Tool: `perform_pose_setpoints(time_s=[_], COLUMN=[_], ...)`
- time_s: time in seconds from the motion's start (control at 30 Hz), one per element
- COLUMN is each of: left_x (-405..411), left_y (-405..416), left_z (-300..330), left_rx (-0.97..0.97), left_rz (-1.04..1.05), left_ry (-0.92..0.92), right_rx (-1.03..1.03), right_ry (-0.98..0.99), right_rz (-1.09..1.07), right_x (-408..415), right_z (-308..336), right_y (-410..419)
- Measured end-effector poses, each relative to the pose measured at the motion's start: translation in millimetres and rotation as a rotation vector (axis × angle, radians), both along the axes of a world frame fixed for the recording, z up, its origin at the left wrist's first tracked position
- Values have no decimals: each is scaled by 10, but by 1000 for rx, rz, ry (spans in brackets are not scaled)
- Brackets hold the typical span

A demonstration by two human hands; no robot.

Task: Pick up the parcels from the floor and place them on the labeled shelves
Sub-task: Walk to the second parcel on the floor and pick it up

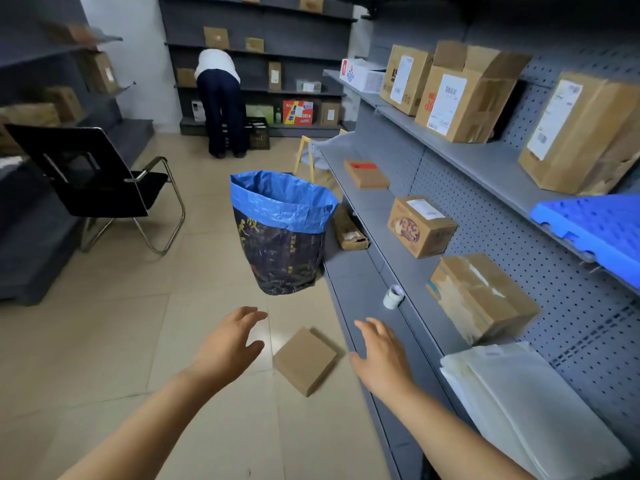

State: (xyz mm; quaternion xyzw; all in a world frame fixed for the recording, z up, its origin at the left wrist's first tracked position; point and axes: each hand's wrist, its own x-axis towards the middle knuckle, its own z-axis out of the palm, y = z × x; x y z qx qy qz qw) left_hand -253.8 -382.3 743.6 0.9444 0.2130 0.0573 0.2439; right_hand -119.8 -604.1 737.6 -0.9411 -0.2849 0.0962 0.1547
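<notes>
Foreground: left hand (231,344) and right hand (381,355), both bare, fingers spread and slightly curled, empty, held above the floor on either side of a flat parcel (305,359). Parcel: thin, square, plain brown cardboard, matte, unlabeled on the visible face, lying on the glossy beige tiled floor (104,341) just beside the base of the grey metal shelf unit (370,216); touched by neither hand.

Right, on the lower shelf, near to far: stack of translucent white plastic bags (526,403), soft and creased; taped brown carton (481,296) with worn, torn surface; small white tape roll (393,296) at the shelf edge; printed carton (420,226) with a white label on top; flat brown box (366,173) with a red label. Back panel of perforated grey metal.

Middle: woven sack (282,233), dark printed body, blue rim folded outward, open, upright on the floor. Brown parcel (349,226) wedged between sack and shelf, tilted.

Upper shelf: blue ribbed plastic panel (595,230); tall cartons (464,95) with white shipping labels, one with flaps open.

Left: black chair (97,181) on a chrome tube frame.

Far: person (221,102) bent over before dark shelving bearing scattered boxes.
</notes>
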Motion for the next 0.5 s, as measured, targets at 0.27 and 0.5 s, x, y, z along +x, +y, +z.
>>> perform_pose_setpoints(time_s=[0.27, 0.5], left_x=[965, 1781], left_y=[469, 1014], left_z=[-132, -425], left_rx=[-44, -79], left_rz=[24, -7], left_ry=[40, 99], right_rx=[-7, -47], right_ry=[54, 109], right_rz=[31, 4], right_x=[1031, 1709], right_z=[-209, -489], right_y=[455, 988])
